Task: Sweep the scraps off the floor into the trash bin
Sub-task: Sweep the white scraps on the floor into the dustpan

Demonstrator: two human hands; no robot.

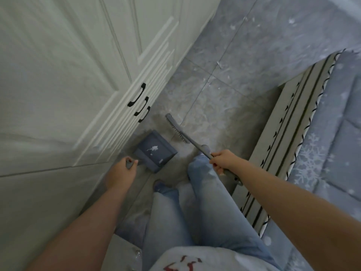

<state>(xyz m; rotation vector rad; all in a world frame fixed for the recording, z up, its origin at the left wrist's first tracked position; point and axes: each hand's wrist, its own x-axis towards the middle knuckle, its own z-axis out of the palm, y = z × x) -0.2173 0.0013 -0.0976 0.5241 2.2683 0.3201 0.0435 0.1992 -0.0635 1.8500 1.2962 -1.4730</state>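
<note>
Grey tiled floor (pixel 244 55) runs between white cabinet doors (pixel 68 75) and a bed (pixel 332 133). Left hand (pixel 121 173) is curled round the dustpan (pixel 156 151) handle; right hand (pixel 224 162) grips the brush (pixel 176 128) handle. Both tools are judged light and rigid, best held by their handles. Paper scraps (pixel 153 148), judged featherlight, lie in the pan; more (pixel 219 64) are scattered at twelve o'clock. No trash bin is seen.

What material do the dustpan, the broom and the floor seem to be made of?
Dustpan: probably moulded plastic, matte blue-grey, with flat thin walls and sharp edges.
Broom: its head and handle look like grey plastic; the bristle material is too blurred to judge.
Floor: likely glazed or polished tile, marbled grey, with straight joint lines and a slight sheen.
</note>
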